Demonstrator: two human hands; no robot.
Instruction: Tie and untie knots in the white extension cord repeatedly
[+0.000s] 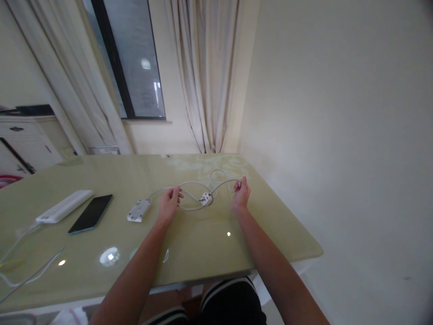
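Note:
Over the table's right half, my left hand [171, 202] pinches a loop of white cord [194, 183]. My right hand [241, 193] is closed on another stretch of the same cord, farther right. Between the two hands is the cord's white plug [205, 199], its metal prongs pointing left. A small white power strip [139, 210] lies to the left of my left hand, at the other end of the cord. Behind the plug, a thin loop of cord curves over the tabletop.
A black phone [90, 214] and a longer white power strip [66, 206] lie on the glossy green table [192, 253]. White cables [32, 276] run along the front left. A wall [338, 135] borders the right side; curtains [206, 76] hang behind.

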